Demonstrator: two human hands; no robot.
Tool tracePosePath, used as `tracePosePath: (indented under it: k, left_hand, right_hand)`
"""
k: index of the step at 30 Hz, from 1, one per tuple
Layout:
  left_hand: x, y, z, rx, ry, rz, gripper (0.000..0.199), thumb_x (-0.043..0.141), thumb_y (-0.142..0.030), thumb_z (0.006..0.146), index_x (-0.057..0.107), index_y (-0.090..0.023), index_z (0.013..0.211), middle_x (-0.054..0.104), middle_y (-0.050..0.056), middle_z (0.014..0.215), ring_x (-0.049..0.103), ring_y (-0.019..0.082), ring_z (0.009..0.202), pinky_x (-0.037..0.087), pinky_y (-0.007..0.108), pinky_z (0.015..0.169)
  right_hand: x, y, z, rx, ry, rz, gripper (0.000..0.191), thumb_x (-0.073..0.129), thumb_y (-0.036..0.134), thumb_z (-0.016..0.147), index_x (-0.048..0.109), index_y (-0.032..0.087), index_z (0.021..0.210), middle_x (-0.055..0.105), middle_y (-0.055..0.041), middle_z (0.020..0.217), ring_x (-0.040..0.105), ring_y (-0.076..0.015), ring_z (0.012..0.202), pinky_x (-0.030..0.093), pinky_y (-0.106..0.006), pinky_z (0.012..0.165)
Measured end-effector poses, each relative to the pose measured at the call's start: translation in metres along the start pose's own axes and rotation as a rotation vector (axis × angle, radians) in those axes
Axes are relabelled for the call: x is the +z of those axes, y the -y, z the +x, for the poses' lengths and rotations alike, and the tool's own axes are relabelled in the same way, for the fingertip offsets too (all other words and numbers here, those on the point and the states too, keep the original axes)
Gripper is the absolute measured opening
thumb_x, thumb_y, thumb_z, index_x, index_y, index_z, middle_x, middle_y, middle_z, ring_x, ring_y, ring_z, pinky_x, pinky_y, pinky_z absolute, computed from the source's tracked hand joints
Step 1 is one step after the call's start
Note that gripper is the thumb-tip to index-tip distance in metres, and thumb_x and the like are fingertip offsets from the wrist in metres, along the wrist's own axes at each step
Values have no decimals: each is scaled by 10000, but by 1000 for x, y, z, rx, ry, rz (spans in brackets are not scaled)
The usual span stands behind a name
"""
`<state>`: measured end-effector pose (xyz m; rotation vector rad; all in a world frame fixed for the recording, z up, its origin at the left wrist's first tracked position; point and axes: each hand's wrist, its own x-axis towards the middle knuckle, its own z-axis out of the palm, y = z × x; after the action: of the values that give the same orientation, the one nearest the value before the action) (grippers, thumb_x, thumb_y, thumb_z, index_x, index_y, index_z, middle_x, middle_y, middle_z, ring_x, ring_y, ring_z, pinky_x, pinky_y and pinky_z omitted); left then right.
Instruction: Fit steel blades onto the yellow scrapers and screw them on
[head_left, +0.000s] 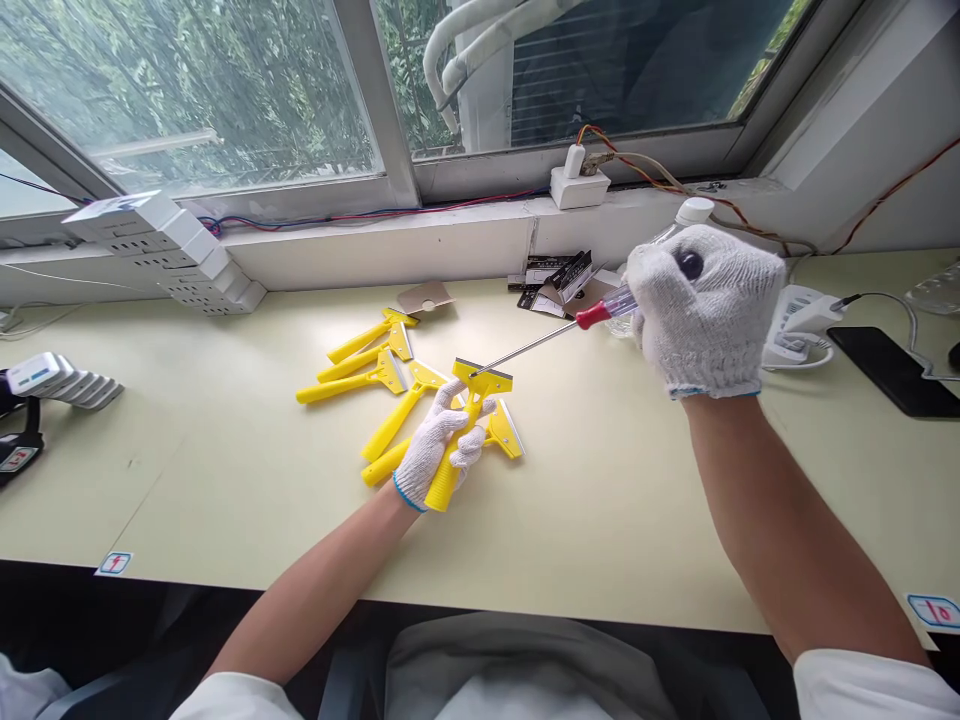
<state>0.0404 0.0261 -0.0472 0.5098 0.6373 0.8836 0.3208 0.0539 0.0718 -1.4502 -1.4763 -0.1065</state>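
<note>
My left hand (435,450), in a white knitted glove, grips a yellow scraper (459,445) by its handle, with the head pointing away from me. My right hand (709,300), gloved too, is closed around a screwdriver (594,314) with a red and clear handle. The screwdriver's long shaft slants down to the left, and its tip meets the scraper's head near the left end. Several more yellow scrapers (360,382) lie on the table to the left of and behind my left hand. One scraper head (505,430) shows just right of that hand.
Torn black packaging (559,283) and a brown card piece (425,298) lie toward the wall. A clear bottle (694,212) stands partly hidden behind my right hand. A power strip (799,325) and a black phone (896,370) are at right. White boxes (176,250) lean at left.
</note>
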Motion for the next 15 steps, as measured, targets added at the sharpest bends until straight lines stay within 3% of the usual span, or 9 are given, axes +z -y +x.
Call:
tracePosePath:
  k: [2,6,10,15]
  left_hand:
    - [-1,1,1,14,-33,-7,644,698,-114,888,475,-345,1446,660,68,1211,493,17,553,394,95,443]
    - [-2,6,1,10,-31,17,642,687,-103,889,473,-334,1450,664,74,1209,511,27,560,411,111,453]
    - [-1,13,-2,-14,-8,51,620,684,-112,898,462,-326,1435,678,89,1229,521,33,552,401,123,450]
    - [3,16,-5,-10,-27,67,652,707,-118,869,462,-312,1441,679,84,1194,547,54,560,414,143,449]
  right_hand:
    - [-4,6,-2,-155,-19,69,265,646,317,1002,606,225,757,566,7,672,517,-151,649,407,-341,679]
    - [-26,10,3,-485,200,237,177,758,376,993,705,225,917,713,-10,823,584,-146,680,463,-337,694]
    - [-50,9,11,-636,373,240,108,763,233,987,734,197,1085,742,-86,1019,691,-200,889,559,-376,809]
    - [-66,12,10,-677,482,178,75,758,156,972,759,210,1024,744,-82,1073,747,-237,1041,590,-397,883]
